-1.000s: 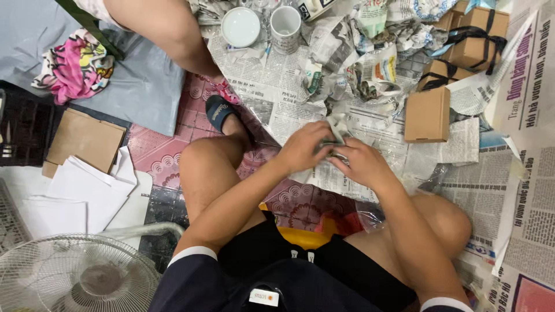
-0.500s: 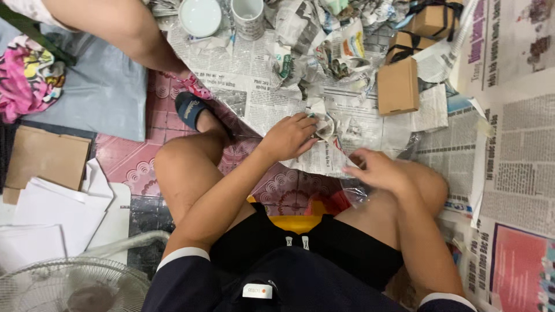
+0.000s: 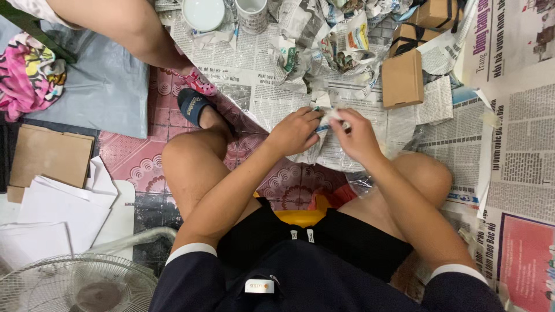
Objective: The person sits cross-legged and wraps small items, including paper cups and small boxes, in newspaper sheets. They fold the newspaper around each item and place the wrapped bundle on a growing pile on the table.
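Newspaper-wrapped item (image 3: 330, 117) (between 2 hands)

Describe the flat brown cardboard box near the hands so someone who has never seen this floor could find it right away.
Start from the newspaper sheets spread over the floor ahead of the seated person. Just beyond the right hand, up and to its right, lies a small plain cardboard box. Unlike the brown boxes farther back, which have dark straps around them, this one is bare, and it lies clear of the crumpled paper.
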